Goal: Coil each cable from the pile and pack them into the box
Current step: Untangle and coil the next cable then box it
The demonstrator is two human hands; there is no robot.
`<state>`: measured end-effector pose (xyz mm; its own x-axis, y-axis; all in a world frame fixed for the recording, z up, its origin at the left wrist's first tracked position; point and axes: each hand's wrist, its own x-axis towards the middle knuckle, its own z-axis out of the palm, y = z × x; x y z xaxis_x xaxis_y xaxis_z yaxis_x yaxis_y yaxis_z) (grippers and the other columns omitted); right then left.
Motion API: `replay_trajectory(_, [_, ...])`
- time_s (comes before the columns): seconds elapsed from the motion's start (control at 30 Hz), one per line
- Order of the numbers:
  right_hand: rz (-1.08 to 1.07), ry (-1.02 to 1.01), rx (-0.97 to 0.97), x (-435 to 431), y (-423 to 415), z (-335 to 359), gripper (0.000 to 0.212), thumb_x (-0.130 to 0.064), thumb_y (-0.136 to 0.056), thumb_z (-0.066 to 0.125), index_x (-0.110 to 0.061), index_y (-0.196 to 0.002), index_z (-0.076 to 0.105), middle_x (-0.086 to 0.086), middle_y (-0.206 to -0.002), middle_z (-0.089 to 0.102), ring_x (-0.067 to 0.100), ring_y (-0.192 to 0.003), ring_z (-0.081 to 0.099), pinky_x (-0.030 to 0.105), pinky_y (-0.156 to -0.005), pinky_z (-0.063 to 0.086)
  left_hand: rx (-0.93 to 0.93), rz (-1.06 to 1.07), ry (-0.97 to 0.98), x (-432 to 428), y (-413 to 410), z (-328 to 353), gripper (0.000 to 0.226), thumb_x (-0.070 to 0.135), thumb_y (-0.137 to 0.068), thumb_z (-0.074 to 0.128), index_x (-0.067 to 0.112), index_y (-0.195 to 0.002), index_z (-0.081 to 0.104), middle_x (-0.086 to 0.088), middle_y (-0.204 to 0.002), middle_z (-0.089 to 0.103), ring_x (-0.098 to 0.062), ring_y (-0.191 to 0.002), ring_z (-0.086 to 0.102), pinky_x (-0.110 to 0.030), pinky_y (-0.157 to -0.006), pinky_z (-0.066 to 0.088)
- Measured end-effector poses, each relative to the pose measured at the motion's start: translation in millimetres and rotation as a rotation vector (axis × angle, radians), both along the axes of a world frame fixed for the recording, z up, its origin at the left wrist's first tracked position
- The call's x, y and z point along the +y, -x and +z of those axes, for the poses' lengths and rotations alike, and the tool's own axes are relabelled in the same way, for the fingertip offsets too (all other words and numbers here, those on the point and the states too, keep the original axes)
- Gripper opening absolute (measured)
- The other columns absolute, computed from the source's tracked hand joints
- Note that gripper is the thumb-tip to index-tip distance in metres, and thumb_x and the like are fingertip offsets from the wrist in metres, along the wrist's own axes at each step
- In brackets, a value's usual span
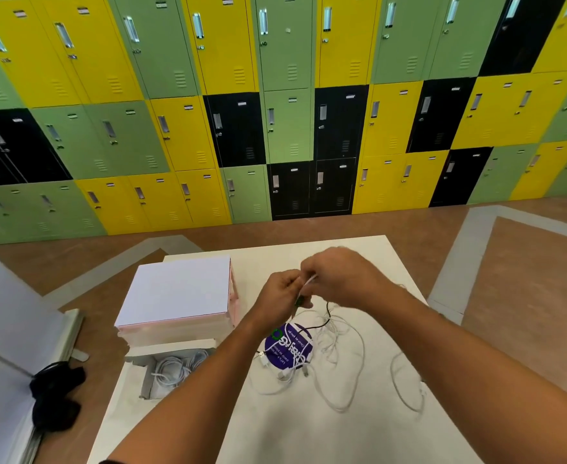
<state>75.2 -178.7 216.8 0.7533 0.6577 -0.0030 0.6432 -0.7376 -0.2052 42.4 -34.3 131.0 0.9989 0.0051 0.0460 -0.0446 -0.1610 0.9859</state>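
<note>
Both hands are raised together above the white table (309,430). My left hand (280,296) and my right hand (339,279) each pinch a white cable (309,281) between them. A thin black cable (322,321) hangs from the hands toward a loose pile of white cables (339,349) lying on the table below. The open box (175,349) sits at the table's left, with coiled white cables (175,370) inside it.
A pink-edged white box lid (178,289) stands behind the open box. A purple round sticker (289,349) lies under the pile. A black cloth (54,396) lies on the floor to the left. Coloured lockers (275,112) fill the far wall.
</note>
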Motion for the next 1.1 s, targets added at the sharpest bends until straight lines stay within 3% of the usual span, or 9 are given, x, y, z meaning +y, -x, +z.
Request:
replay_trajectory(0.17, [-0.016,-0.268,0.202,-15.6,-20.9,2.8,0.003,-0.027,-0.089,0.073,-0.026,-0.09,0.076,-0.009,-0.089,0.071,0.009,-0.086,0.062,0.033,-0.075,0.054,0.128,-0.079,0.329,-4.6,5.4,12.0,0.04,0.005,-0.102,0.03,0.0,-0.076,0.06,-0.006,-0.057,0.04,-0.018,-0.052,0.037,-0.031,-0.055,0.039])
replay_trajectory(0.33, [-0.007,-0.437,0.309,-17.0,-29.2,-5.4,0.013,-0.02,-0.094,0.067,-0.026,-0.091,0.077,-0.01,-0.089,0.074,0.009,-0.09,0.067,0.035,-0.082,0.056,0.196,-0.11,0.536,-9.0,8.7,20.1,0.034,0.011,-0.095,0.031,0.003,-0.074,0.057,-0.002,-0.059,0.03,-0.015,-0.052,0.025,-0.028,-0.052,0.033])
replay_trajectory(0.57, [0.01,-0.588,0.368,-21.8,-35.5,-10.5,0.013,-0.014,-0.096,0.065,-0.016,-0.094,0.078,-0.006,-0.089,0.075,0.007,-0.089,0.068,0.031,-0.086,0.055,0.178,-0.155,0.533,-5.4,9.6,21.0,0.038,0.014,-0.106,0.032,-0.001,-0.088,0.063,-0.006,-0.064,0.044,-0.017,-0.055,0.042,-0.032,-0.061,0.044])
replay_trajectory(0.77, [0.012,-0.716,0.455,-25.5,-38.3,-19.7,0.012,-0.015,-0.094,0.067,-0.013,-0.098,0.078,-0.002,-0.093,0.077,0.011,-0.094,0.07,0.03,-0.09,0.055,0.239,-0.217,0.554,-1.1,8.8,30.7,0.039,0.02,-0.107,0.032,0.01,-0.077,0.056,0.005,-0.057,0.027,-0.008,-0.049,0.023,-0.022,-0.049,0.031])
replay_trajectory(0.83, [-0.001,-0.735,0.463,-25.8,-38.8,-24.6,0.014,-0.018,-0.095,0.066,-0.015,-0.1,0.078,-0.005,-0.091,0.076,0.007,-0.089,0.07,0.026,-0.085,0.055,0.24,-0.185,0.572,-3.1,7.3,32.6,0.04,0.02,-0.106,0.032,0.014,-0.073,0.053,0.006,-0.056,0.025,-0.007,-0.047,0.021,-0.02,-0.045,0.026])
replay_trajectory(0.93, [-0.039,-0.824,0.516,-21.8,-34.1,-34.2,0.02,-0.018,-0.1,0.058,-0.012,-0.104,0.076,0.001,-0.068,0.062,0.004,-0.057,0.052,0.016,-0.056,0.043,0.221,-0.135,0.668,-5.5,4.1,36.2,0.039,0.02,-0.106,0.031,0.015,-0.07,0.048,0.005,-0.056,0.024,-0.007,-0.046,0.02,-0.019,-0.041,0.025])
replay_trajectory(1.0, [-0.095,-0.885,0.591,-17.5,-28.2,-41.3,0.024,-0.019,-0.104,0.051,-0.009,-0.105,0.073,0.006,-0.058,0.051,0.008,-0.048,0.042,0.021,-0.047,0.037,0.193,-0.091,0.759,-7.2,2.2,38.7,0.038,0.02,-0.106,0.031,0.015,-0.072,0.046,0.006,-0.055,0.025,-0.006,-0.045,0.021,-0.018,-0.04,0.026])
replay_trajectory(1.1, [-0.16,-0.824,0.649,-12.4,-20.6,-50.2,0.03,-0.022,-0.107,0.044,-0.009,-0.097,0.068,0.003,-0.053,0.05,0.013,-0.042,0.042,0.025,-0.045,0.037,0.128,0.003,0.86,-12.8,-1.1,42.8,0.038,0.019,-0.107,0.031,0.011,-0.074,0.048,0.005,-0.054,0.028,-0.006,-0.044,0.026,-0.019,-0.043,0.033])
